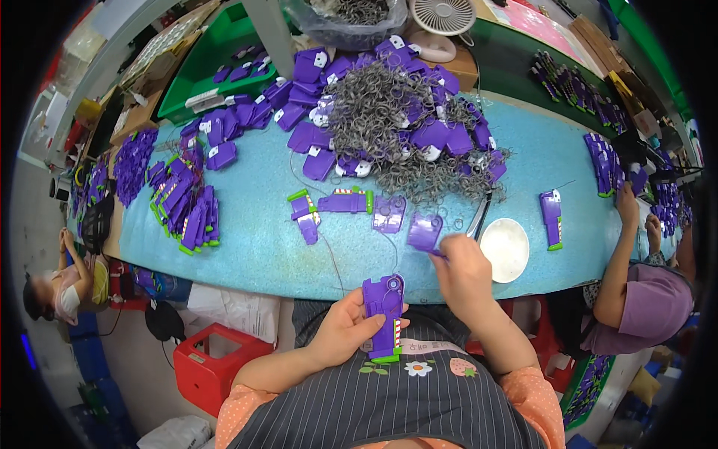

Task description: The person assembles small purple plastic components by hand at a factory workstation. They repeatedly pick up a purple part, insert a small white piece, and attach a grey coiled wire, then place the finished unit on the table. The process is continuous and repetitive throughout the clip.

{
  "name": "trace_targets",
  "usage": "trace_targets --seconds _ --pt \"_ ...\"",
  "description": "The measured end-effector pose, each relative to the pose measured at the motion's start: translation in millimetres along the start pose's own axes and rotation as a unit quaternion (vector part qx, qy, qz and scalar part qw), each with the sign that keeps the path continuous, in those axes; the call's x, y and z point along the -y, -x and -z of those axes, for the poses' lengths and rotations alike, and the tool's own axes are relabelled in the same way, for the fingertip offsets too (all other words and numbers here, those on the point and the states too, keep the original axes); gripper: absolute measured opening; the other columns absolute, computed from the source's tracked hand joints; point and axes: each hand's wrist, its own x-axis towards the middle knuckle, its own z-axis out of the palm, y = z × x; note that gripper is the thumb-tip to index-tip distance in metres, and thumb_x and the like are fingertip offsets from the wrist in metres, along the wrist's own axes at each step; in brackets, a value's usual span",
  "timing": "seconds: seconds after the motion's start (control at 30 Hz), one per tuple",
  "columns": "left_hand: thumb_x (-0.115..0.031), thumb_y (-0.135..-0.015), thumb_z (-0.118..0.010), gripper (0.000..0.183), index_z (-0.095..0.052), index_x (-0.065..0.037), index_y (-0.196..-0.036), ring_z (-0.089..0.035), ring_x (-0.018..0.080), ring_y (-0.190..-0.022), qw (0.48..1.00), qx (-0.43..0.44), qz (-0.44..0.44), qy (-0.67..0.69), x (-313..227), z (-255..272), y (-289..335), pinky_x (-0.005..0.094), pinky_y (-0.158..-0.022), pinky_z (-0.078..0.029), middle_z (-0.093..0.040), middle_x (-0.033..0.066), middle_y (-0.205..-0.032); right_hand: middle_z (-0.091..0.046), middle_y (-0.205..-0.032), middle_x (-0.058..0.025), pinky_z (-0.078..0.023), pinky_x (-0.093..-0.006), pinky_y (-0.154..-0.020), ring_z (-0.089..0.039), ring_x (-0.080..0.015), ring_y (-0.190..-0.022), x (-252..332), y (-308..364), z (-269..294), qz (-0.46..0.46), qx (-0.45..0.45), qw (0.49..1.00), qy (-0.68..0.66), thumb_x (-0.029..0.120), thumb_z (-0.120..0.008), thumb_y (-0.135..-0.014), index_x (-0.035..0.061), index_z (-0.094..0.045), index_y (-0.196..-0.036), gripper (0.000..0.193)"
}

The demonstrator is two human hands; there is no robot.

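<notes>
table [254, 239] in blue, seen from the head camera. at its near edge, the left hand [340, 325] is clamped on a purple part [380, 301], its green end toward the person, a metal coil [393, 283] in its round far end. the right hand [465, 273], over the table near that edge, has thumb and fingers close together at the near corner of a purple cover [425, 229]; whether they grip it, i cannot tell. just right of this hand is a white bowl [505, 251]. left of the cover lie a second cover [388, 217] and two green-ended parts [345, 200]. toward the far edge is a heap of coils [381, 112], mixed with purple covers. a green tray [191, 78] stands at the far left corner. one lone part [552, 217] lies toward the right edge, where a co-worker [647, 307] sits.
</notes>
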Motion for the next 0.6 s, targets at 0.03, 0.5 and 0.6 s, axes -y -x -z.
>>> trace_targets --seconds 0.03,0.5,0.6 --pt "-0.002 -0.089 -0.045 0.039 -0.033 0.0 -0.126 -0.056 0.0261 -0.104 1.0 0.002 -0.002 -0.001 -1 -2 2 0.036 -0.089 -0.046 -0.053 0.0175 -0.115 -0.053 -0.098 -0.0157 -0.045 -0.028 -0.054 -0.054 -0.018 -0.069 0 7 9 -0.081 0.031 0.989 -0.117 0.004 -0.065 -0.075 -0.0003 -0.047 -0.089 0.023" --pt "0.008 -0.082 -0.042 0.048 -0.029 0.001 -0.128 -0.054 0.0223 -0.109 0.995 0.052 0.003 -0.088 -3 -14 1 0.033 -0.092 -0.045 -0.051 0.0139 -0.116 -0.053 -0.106 -0.0108 -0.039 -0.0161 -0.045 -0.049 -0.0039 -0.052 31 15 9 -0.129 0.225 0.821 -0.508 -0.001 -0.059 -0.08 -0.0016 -0.059 -0.104 0.024" --pt "0.006 -0.083 -0.045 0.045 -0.031 0.0 -0.126 -0.055 0.0199 -0.105 0.994 0.052 -0.013 -0.095 -2 -13 1 0.0313 -0.089 -0.046 -0.052 0.0123 -0.113 -0.054 -0.103 -0.0101 -0.039 -0.0167 -0.046 -0.049 -0.0039 -0.051 34 15 7 -0.125 0.218 0.842 -0.477 0.0 -0.061 -0.08 -0.0011 -0.06 -0.104 0.024"
